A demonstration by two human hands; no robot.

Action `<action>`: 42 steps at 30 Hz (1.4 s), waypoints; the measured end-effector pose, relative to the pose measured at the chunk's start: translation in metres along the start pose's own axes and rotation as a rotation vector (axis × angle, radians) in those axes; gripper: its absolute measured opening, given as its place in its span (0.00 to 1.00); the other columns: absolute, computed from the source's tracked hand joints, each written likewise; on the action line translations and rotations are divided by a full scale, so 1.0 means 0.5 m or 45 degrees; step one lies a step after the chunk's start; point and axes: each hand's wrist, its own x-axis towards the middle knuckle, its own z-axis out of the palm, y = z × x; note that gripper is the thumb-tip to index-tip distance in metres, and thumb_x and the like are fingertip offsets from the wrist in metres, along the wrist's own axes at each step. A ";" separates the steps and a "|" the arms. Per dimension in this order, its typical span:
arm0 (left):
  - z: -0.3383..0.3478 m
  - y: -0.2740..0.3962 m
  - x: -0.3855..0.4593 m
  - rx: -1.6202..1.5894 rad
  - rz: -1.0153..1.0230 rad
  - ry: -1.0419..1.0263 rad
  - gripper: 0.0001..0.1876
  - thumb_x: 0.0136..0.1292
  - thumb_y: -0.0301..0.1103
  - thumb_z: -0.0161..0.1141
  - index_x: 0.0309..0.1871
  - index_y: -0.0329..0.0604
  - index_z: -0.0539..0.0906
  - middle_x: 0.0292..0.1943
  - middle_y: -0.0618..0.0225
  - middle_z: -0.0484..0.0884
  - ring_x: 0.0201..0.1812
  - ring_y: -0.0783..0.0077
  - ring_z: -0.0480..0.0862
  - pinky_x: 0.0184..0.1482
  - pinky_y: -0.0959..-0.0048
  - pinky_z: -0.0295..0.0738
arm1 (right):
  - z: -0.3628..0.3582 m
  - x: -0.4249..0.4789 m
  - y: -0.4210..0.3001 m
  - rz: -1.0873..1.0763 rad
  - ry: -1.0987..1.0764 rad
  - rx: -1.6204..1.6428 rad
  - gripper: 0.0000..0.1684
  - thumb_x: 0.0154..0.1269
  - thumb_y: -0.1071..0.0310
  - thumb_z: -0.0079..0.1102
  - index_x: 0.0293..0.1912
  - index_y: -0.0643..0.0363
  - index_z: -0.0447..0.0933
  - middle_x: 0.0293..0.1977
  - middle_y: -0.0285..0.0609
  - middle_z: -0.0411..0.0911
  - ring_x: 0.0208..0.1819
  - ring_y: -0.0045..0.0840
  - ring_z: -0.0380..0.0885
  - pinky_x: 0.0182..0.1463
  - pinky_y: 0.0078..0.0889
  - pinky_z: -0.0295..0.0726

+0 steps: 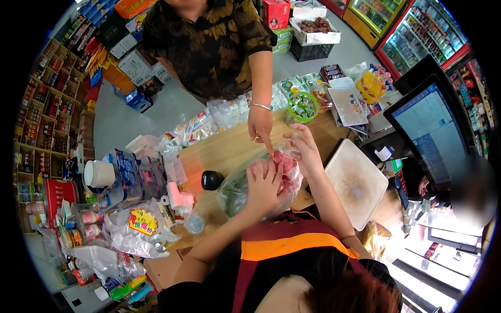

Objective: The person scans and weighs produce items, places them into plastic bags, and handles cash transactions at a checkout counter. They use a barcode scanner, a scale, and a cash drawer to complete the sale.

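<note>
A clear plastic bag (pixel 231 195) lies on the wooden counter (pixel 211 152) before me, with something green at its left and a pink-and-red bundle (pixel 287 166), perhaps raw meat, at its right. My left hand (pixel 264 186) rests on the bag with its fingers spread across the bundle; whether it grips any of it is hard to tell. At the bag's upper right edge my right hand (pixel 305 146) pinches the thin plastic between thumb and fingers. From across the counter another person's hand (pixel 261 123), wearing a bracelet, points one finger at the bundle, between my two hands.
A scale with a pale platform (pixel 354 184) stands to the right, beyond it a monitor (pixel 430 125). A black rounded device (pixel 212 180) sits left of the bag. Packets (pixel 195 127) and a green-rimmed tub (pixel 303 107) line the far edge. Plastic bins (pixel 129 176) stand left.
</note>
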 end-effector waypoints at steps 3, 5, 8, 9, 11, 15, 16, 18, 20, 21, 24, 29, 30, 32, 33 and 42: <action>0.008 -0.028 0.023 -0.068 -0.093 -0.005 0.33 0.53 0.49 0.61 0.62 0.45 0.73 0.56 0.52 0.71 0.60 0.36 0.65 0.55 0.37 0.61 | -0.010 -0.006 -0.006 -0.021 -0.270 -0.172 0.18 0.68 0.74 0.46 0.57 0.53 0.65 0.43 0.36 0.75 0.42 0.14 0.73 0.40 0.15 0.72; 0.011 -0.065 0.043 -0.143 -0.101 -0.044 0.30 0.55 0.47 0.59 0.60 0.42 0.74 0.52 0.54 0.74 0.56 0.43 0.67 0.52 0.43 0.65 | -0.013 -0.009 -0.008 -0.049 -0.374 -0.359 0.17 0.69 0.74 0.46 0.57 0.56 0.66 0.43 0.36 0.75 0.43 0.13 0.73 0.41 0.16 0.72; 0.025 -0.116 0.060 -0.245 -0.135 -0.106 0.29 0.55 0.47 0.59 0.60 0.46 0.75 0.52 0.59 0.76 0.55 0.48 0.70 0.53 0.50 0.68 | -0.011 -0.002 -0.011 -0.048 -0.440 -0.423 0.16 0.69 0.73 0.45 0.56 0.58 0.66 0.42 0.36 0.76 0.42 0.14 0.74 0.43 0.16 0.73; 0.032 -0.124 0.059 -0.322 -0.185 -0.112 0.28 0.56 0.47 0.59 0.59 0.47 0.75 0.52 0.59 0.76 0.55 0.48 0.70 0.53 0.50 0.68 | -0.009 0.000 -0.011 -0.031 -0.433 -0.407 0.16 0.70 0.73 0.45 0.56 0.58 0.66 0.42 0.36 0.76 0.42 0.14 0.74 0.44 0.16 0.74; 0.049 -0.142 0.071 -0.422 -0.265 -0.084 0.27 0.57 0.48 0.59 0.58 0.48 0.76 0.52 0.59 0.77 0.55 0.50 0.71 0.53 0.50 0.68 | -0.001 0.004 -0.008 -0.086 -0.488 -0.454 0.15 0.69 0.73 0.46 0.55 0.58 0.67 0.41 0.36 0.76 0.41 0.14 0.74 0.43 0.15 0.74; 0.071 -0.157 0.098 -0.317 -0.457 -0.122 0.24 0.59 0.48 0.58 0.57 0.48 0.77 0.50 0.60 0.78 0.55 0.50 0.72 0.55 0.45 0.66 | 0.011 0.009 0.005 -0.100 -0.505 -0.544 0.12 0.72 0.69 0.46 0.53 0.57 0.68 0.41 0.31 0.76 0.30 0.07 0.66 0.31 0.09 0.65; 0.067 -0.157 0.102 -0.309 -0.498 -0.159 0.23 0.61 0.47 0.57 0.57 0.47 0.77 0.53 0.59 0.77 0.58 0.48 0.71 0.57 0.44 0.63 | 0.010 0.015 0.006 -0.132 -0.483 -0.494 0.11 0.72 0.69 0.46 0.53 0.57 0.68 0.42 0.31 0.76 0.30 0.07 0.67 0.32 0.10 0.65; 0.042 -0.144 0.085 -0.216 -0.425 0.068 0.23 0.62 0.46 0.56 0.59 0.49 0.75 0.56 0.59 0.75 0.61 0.46 0.69 0.60 0.46 0.61 | 0.005 0.030 0.006 -0.110 -0.464 -0.397 0.11 0.72 0.68 0.45 0.52 0.56 0.68 0.43 0.31 0.76 0.31 0.08 0.68 0.32 0.10 0.66; -0.005 -0.126 0.048 -0.082 -0.344 0.102 0.25 0.62 0.44 0.58 0.62 0.47 0.73 0.61 0.57 0.72 0.66 0.44 0.64 0.62 0.48 0.58 | -0.001 0.045 0.003 -0.026 -0.408 -0.432 0.11 0.72 0.69 0.45 0.52 0.55 0.69 0.44 0.31 0.75 0.32 0.08 0.68 0.32 0.10 0.67; -0.035 -0.110 0.011 -0.036 -0.384 0.098 0.26 0.61 0.43 0.59 0.62 0.46 0.73 0.60 0.55 0.72 0.65 0.44 0.65 0.62 0.48 0.59 | -0.004 0.050 0.004 0.025 -0.386 -0.414 0.11 0.72 0.69 0.45 0.52 0.54 0.69 0.44 0.31 0.75 0.32 0.09 0.69 0.33 0.11 0.67; -0.111 -0.062 -0.086 -0.123 -0.515 0.133 0.28 0.56 0.45 0.65 0.56 0.40 0.74 0.47 0.53 0.72 0.50 0.47 0.70 0.53 0.51 0.63 | -0.004 0.053 0.007 -0.045 -0.433 -0.365 0.11 0.71 0.70 0.46 0.51 0.53 0.69 0.45 0.31 0.75 0.34 0.09 0.69 0.34 0.10 0.67; -0.110 -0.009 -0.164 -0.073 -0.764 -0.194 0.26 0.53 0.41 0.65 0.54 0.41 0.73 0.42 0.54 0.75 0.45 0.50 0.74 0.46 0.57 0.68 | -0.003 0.045 0.018 -0.142 -0.430 -0.352 0.12 0.71 0.67 0.48 0.53 0.55 0.69 0.46 0.33 0.75 0.37 0.12 0.74 0.36 0.14 0.72; -0.104 -0.016 -0.169 -0.169 -0.796 -0.074 0.23 0.54 0.38 0.63 0.52 0.40 0.74 0.39 0.56 0.76 0.42 0.53 0.75 0.43 0.60 0.69 | -0.007 0.045 0.018 -0.050 -0.404 -0.305 0.12 0.71 0.67 0.48 0.52 0.55 0.69 0.45 0.33 0.76 0.36 0.12 0.74 0.36 0.15 0.73; -0.105 -0.034 -0.186 -0.436 -1.030 -0.108 0.17 0.56 0.31 0.60 0.48 0.38 0.75 0.33 0.59 0.78 0.35 0.59 0.77 0.37 0.65 0.70 | -0.015 0.050 0.018 -0.071 -0.357 -0.348 0.11 0.70 0.67 0.48 0.51 0.53 0.70 0.45 0.33 0.76 0.36 0.13 0.73 0.33 0.16 0.73; -0.110 -0.051 -0.187 -0.733 -1.002 0.022 0.14 0.56 0.28 0.58 0.46 0.37 0.76 0.30 0.62 0.77 0.32 0.63 0.77 0.35 0.68 0.70 | -0.019 0.055 0.017 -0.063 -0.352 -0.348 0.10 0.69 0.68 0.49 0.50 0.52 0.70 0.45 0.33 0.76 0.35 0.13 0.72 0.31 0.16 0.73; -0.247 -0.100 -0.012 -1.788 -1.018 0.028 0.12 0.66 0.31 0.48 0.33 0.34 0.81 0.18 0.73 0.73 0.23 0.82 0.72 0.27 0.80 0.65 | -0.064 0.055 -0.074 0.032 -0.121 -0.148 0.07 0.68 0.68 0.51 0.45 0.54 0.72 0.35 0.34 0.79 0.20 0.06 0.58 0.24 0.09 0.56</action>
